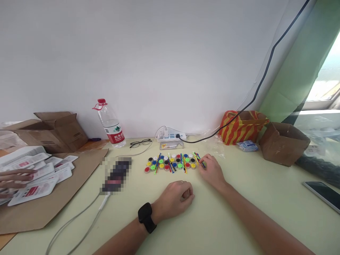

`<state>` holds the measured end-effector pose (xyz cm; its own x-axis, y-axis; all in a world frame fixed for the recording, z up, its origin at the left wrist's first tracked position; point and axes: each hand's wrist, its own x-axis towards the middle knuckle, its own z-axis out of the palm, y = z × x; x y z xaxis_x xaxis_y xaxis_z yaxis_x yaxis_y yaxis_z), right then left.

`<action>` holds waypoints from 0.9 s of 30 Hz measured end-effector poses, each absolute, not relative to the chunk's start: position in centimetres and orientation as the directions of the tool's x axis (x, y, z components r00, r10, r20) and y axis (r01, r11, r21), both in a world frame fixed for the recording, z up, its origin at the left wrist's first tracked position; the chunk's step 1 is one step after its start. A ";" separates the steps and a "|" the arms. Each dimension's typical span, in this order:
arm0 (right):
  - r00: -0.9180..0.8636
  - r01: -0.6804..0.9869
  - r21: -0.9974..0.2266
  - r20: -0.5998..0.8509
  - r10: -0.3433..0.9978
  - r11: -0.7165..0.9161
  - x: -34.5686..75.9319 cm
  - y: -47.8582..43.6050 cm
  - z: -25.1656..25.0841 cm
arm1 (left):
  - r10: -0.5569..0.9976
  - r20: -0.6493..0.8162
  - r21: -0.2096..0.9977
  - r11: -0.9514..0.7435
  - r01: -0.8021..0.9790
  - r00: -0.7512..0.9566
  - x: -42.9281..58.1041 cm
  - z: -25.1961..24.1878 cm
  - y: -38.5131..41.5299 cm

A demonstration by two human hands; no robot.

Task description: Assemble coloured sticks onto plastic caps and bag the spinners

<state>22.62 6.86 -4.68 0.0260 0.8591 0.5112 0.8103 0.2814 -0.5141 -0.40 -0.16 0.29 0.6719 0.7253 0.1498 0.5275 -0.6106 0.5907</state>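
Observation:
My left hand (176, 198), with a black watch on its wrist and a ring, rests on the pale table as a loose fist with nothing visible in it. My right hand (211, 171) reaches to the right end of a cluster of small coloured caps (170, 162) laid in rows. Thin coloured sticks (183, 163) lie across the caps. The fingers of my right hand pinch one of the sticks at the cluster's right edge.
A water bottle (111, 124), glasses (140, 143) and a power strip (171, 136) stand along the wall. At left are a cardboard box (53, 131), white packets (39, 173) and another person's hand (14, 179). A striped bag (241, 127), a brown box (283, 141) and a phone (322, 193) sit at right.

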 end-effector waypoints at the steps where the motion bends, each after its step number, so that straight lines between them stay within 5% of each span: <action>1: 0.031 0.821 -0.505 0.505 0.863 0.266 22.5 6.7 -4.6 | 0.726 0.150 0.590 -0.610 0.528 0.671 -0.4 0.3 -0.2; 10: -0.065 0.911 -0.320 0.512 0.857 0.261 22.0 6.0 -4.3 | 0.732 0.150 0.600 -0.601 0.527 0.664 -0.4 0.3 -0.1; 27: -0.002 0.719 -0.611 0.474 0.880 0.331 23.1 6.9 -4.5 | 0.734 0.151 0.626 -0.589 0.510 0.662 -0.5 0.5 -0.2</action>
